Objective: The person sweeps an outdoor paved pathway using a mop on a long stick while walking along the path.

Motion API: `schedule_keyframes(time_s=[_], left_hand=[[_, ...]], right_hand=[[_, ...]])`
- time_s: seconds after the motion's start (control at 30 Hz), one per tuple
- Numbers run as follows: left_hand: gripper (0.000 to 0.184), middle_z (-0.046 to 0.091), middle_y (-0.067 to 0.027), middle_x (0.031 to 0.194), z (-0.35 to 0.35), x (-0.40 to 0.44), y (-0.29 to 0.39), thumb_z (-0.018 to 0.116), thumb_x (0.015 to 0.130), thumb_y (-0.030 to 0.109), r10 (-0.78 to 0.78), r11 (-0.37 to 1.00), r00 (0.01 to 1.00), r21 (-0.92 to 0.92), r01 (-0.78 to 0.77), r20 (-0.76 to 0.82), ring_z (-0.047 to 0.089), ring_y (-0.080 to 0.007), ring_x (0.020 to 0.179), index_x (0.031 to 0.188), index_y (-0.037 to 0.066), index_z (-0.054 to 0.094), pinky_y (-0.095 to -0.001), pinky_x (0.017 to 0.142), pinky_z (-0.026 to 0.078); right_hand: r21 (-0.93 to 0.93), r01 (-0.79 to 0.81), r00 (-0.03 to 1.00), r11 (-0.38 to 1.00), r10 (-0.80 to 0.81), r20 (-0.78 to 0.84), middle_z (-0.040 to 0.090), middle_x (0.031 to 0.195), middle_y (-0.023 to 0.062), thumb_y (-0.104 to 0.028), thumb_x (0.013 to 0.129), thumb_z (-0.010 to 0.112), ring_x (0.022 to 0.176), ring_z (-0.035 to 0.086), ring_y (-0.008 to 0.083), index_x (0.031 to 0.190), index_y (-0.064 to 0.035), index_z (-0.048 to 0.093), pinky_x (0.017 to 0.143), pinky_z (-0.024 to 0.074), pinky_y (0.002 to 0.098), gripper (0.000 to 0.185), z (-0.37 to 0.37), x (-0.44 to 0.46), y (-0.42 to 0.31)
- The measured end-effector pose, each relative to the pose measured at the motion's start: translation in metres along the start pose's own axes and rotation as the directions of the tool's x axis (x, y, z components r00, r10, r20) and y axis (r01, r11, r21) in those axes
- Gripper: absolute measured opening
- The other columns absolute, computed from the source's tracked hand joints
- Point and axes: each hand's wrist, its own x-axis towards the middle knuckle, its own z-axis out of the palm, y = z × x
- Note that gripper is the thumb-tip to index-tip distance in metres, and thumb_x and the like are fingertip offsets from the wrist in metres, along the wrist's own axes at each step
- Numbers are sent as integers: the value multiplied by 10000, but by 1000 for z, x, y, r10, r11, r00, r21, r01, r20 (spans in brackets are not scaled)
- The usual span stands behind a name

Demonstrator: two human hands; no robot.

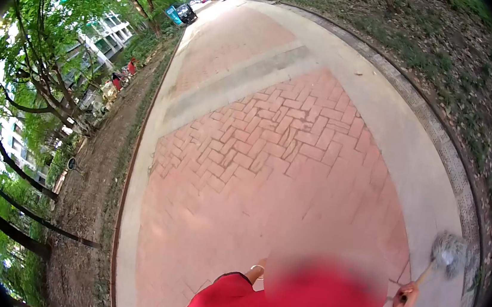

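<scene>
At the lower right, my right hand is closed around the thin pale handle of a mop. The mop's grey-white, shaggy head rests over the pale paving near the drain edge, out beyond my hand. My left hand shows only as a sliver above a white bracelet on the wrist. A blurred patch hides the rest of it, so its fingers cannot be made out. Red clothing fills the bottom middle of the view.
A red brick path with pale concrete borders runs ahead. Along its right side lies a grated drain, then leaf-strewn ground. Bare soil, trees and a lamp post are on the left. Blue bins stand farther up the path.
</scene>
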Motion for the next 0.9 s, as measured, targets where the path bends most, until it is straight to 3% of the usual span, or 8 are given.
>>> schedule_keyframes(time_s=[0.07,0.17,0.23,0.4,0.57,0.6,0.67,0.9], left_hand=[[237,606,-35,671,13,25,57,577,792,270,215,975,976,44,-216,36,565,-111,605,817,36,603,-266,570,471],[220,608,-34,672,20,22,160,557,816,246,367,912,929,-214,-349,52,567,-101,625,840,32,603,-249,588,468],[191,609,-36,666,19,26,212,551,814,215,471,870,882,-174,-461,14,567,-102,616,842,33,604,-243,579,466],[167,613,-54,673,10,82,239,564,787,220,448,887,891,-88,-453,-71,570,-125,587,818,64,612,-266,568,467],[196,600,-117,628,-32,178,220,559,738,246,302,857,948,462,-226,-96,587,-189,590,766,61,617,-319,576,472],[196,600,-117,628,-49,201,222,559,738,246,307,863,946,449,-231,-102,587,-189,590,766,61,617,-319,576,472],[223,617,-128,653,-68,226,224,552,729,267,-39,994,994,93,48,-98,611,-225,642,765,58,621,-346,613,479],[284,642,-126,762,-143,317,381,540,735,329,202,979,914,67,-190,-353,615,-293,752,803,75,648,-377,685,482]], right_hand=[[-326,110,948,939,-198,-251,340,476,-32,-11,805,465,403,351,75,577,-125,365,387,362,177,274,36,9,28],[-339,68,983,938,-120,-136,370,483,-25,-26,790,477,418,375,90,564,-121,363,423,394,191,271,59,36,9],[-315,72,950,946,-161,-268,375,485,-19,-46,801,475,412,375,96,587,-119,370,409,388,205,249,96,49,11],[-396,9,920,918,-163,-357,381,478,-9,-71,800,478,403,378,111,602,-115,378,404,392,218,226,112,116,-1],[-437,-147,893,888,-71,-445,400,496,-8,-71,786,479,445,410,115,588,-119,379,460,425,241,227,83,202,-32],[-448,-128,879,885,-108,-465,405,505,-4,-65,783,482,455,416,119,595,-114,383,471,429,245,219,96,214,-27],[-482,-72,853,873,-197,-483,415,524,3,-53,778,487,474,427,127,607,-103,390,492,437,252,202,126,235,-20],[-546,11,851,837,-295,-435,451,587,29,-11,759,504,543,468,154,651,-67,417,568,466,277,150,246,342,1]])
